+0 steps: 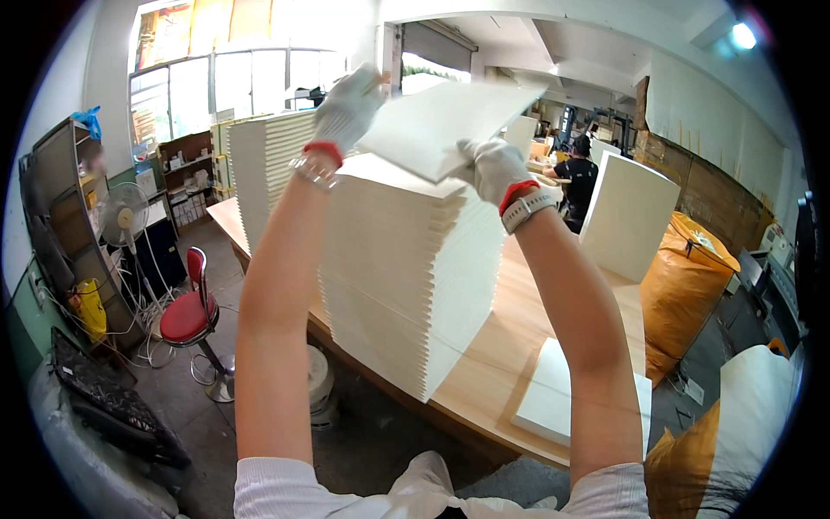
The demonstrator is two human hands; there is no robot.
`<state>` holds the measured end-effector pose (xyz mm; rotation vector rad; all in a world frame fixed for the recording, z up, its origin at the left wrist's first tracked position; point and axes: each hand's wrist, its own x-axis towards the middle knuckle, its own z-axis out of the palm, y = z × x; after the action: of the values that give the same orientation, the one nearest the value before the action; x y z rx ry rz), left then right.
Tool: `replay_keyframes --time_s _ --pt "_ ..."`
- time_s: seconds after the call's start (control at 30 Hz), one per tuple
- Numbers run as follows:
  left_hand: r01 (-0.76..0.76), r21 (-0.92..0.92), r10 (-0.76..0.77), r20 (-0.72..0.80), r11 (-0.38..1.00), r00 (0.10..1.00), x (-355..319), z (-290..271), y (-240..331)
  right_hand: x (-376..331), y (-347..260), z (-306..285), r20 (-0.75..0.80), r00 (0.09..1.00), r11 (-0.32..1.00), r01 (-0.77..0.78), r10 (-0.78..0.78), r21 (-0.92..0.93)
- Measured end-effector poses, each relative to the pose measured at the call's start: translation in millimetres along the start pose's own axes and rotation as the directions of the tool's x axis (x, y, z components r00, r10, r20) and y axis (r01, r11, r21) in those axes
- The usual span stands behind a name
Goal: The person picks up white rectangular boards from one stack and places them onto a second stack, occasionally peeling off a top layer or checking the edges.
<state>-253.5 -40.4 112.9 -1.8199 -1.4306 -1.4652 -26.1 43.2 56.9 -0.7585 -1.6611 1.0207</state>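
Note:
A thin white panel (450, 121) is tilted above a tall stack of white panels (385, 251) on the wooden table. My right hand (497, 170), in a white glove with a red cuff, is closed on the panel's near right edge. My left hand (348, 108), gloved the same way, is raised at the panel's left edge. Motion blurs its fingers, so I cannot tell whether they grip the panel. The stack's edges are ridged, with its layers slightly uneven.
Another panel stack (268, 160) stands behind on the left. On the tabletop (484, 381), white boards (549, 394) lie near my right forearm. A white board stack (628, 216) and an orange sack (692, 285) are at right. A red stool (186, 316) stands left; a person (581, 177) is farther back.

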Motion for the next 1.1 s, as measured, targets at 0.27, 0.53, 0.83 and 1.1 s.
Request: replay_keyframes --time_s 0.27,0.53,0.83,1.1 --pt "0.378 -0.276 -0.285 0.323 0.884 0.903 -67.7 -9.0 -222.3 -53.4 -44.3 26.5 0.102 0.989 0.418 0.14 -0.111 -0.898" --pt "0.489 -0.647 -0.267 0.416 0.585 0.87 -81.4 -9.6 -213.8 -112.0 -49.3 52.6 0.268 0.931 0.336 0.342 -0.247 -0.878" --pt "0.57 -0.648 -0.369 0.435 0.505 0.822 -76.1 -13.4 -209.7 -114.9 -33.3 55.0 0.247 0.86 0.339 0.419 -0.447 -0.842" --pt "0.555 -0.756 -0.302 0.471 0.346 0.829 -82.2 -10.2 -221.7 -115.0 -29.3 55.9 0.2 0.844 0.367 0.414 -0.497 -0.833"
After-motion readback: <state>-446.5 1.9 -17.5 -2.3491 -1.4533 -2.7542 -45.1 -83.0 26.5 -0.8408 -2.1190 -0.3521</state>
